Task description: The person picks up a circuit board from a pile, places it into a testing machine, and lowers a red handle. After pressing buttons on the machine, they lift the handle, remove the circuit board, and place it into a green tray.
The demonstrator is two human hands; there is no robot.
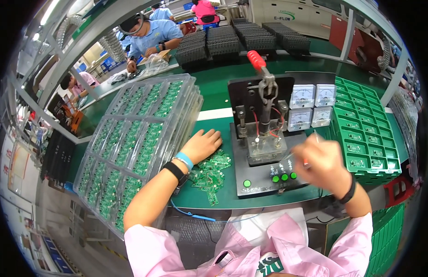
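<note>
Fingers [215, 136] of left hand [199, 148] loosely spread near small green circuit boards [210, 177], blurred right hand [319, 162] curled, both holds unclear

Smooth green workbench [241, 207], glossy clear plastic trays [180, 124] toward its left edge, circuit boards [209, 173] — flecked with shiny metal — near its front edge, metal clamp [268, 87] with smooth red plastic grip [256, 60], matt green plastic trays [373, 175] toward its right edge, pink cloth sleeves [154, 251].
</note>
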